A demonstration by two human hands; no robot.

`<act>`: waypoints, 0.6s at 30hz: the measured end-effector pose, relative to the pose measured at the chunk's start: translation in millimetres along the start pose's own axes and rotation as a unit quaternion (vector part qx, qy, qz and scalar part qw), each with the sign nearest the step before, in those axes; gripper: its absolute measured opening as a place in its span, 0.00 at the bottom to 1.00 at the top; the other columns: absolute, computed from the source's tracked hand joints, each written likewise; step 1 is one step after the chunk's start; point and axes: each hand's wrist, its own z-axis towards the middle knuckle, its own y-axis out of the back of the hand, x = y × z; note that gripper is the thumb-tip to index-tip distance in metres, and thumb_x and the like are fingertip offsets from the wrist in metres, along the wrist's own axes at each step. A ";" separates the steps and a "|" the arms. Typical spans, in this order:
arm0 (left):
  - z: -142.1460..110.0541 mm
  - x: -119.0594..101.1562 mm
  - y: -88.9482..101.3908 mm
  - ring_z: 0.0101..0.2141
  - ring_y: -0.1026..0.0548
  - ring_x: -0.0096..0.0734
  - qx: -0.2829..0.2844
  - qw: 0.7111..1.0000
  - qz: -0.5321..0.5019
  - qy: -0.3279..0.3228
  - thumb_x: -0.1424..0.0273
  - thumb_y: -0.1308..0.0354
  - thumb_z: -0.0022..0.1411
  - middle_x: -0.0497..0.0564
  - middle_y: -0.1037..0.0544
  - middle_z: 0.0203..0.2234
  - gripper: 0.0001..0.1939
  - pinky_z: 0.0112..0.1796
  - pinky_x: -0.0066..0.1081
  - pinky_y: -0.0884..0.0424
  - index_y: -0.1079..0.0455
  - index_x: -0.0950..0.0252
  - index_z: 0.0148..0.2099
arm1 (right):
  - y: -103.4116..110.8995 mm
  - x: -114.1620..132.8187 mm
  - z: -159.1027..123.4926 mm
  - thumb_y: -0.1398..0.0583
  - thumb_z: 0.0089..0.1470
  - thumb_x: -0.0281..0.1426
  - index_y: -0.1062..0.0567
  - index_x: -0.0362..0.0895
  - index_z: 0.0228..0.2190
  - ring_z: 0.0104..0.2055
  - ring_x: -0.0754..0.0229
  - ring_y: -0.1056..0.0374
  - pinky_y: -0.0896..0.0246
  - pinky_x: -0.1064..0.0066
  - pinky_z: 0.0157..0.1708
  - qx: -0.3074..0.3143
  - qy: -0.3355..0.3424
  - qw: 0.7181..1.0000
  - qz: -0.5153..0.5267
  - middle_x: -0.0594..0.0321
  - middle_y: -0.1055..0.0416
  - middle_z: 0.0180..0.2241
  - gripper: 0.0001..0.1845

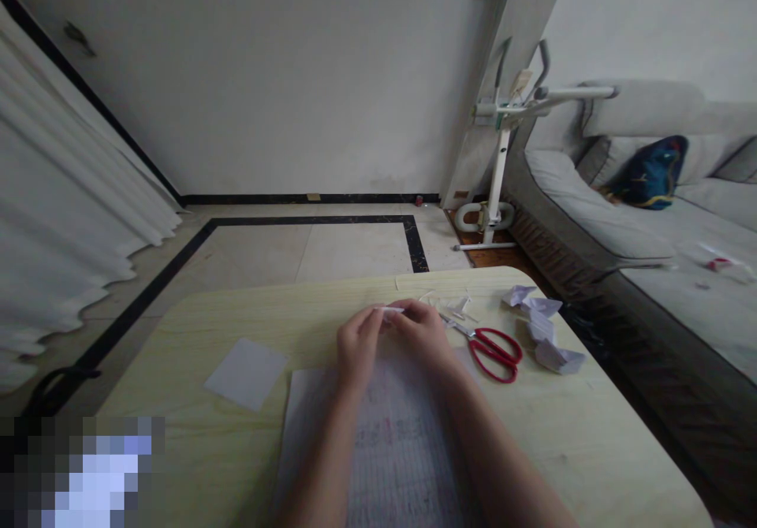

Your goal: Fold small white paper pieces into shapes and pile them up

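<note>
Our forearms (494,441) extend over the sheet (405,441); our left hand (358,347) and right hand (426,335) both pinch a paper piece (391,309), probably to steady it, scissors (474,334) lying within reach.

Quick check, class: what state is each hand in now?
Left hand: closed, holding a small piece of white paper.
Right hand: closed, holding the same piece.

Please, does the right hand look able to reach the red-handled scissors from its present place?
Probably yes: the red-handled scissors lie close beside the right hand, handles uncovered, though it may first need to release the white paper.
</note>
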 end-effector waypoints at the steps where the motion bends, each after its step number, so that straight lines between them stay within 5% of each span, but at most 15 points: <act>1: 0.0 0.3 -0.1 0.31 0.24 0.31 0.002 1.000 -0.003 -0.002 0.65 0.45 0.60 0.52 0.20 0.29 0.13 0.33 0.25 0.30 0.23 0.69 0.35 | 0.0 0.3 -0.2 0.38 0.48 0.34 0.22 0.42 0.29 0.30 0.59 0.28 0.36 0.69 0.34 0.001 0.004 1.000 -0.006 0.61 0.24 0.26 0.08; 18: 0.5 -1.6 1.0 0.26 0.27 0.29 0.004 1.000 -0.009 0.019 0.64 0.45 0.59 0.49 0.23 0.23 0.14 0.29 0.24 0.33 0.23 0.69 0.33 | 2.1 3.5 0.5 0.37 0.46 0.33 0.21 0.41 0.28 0.31 0.58 0.29 0.36 0.69 0.34 -0.017 -0.004 1.000 -0.021 0.59 0.23 0.27 0.08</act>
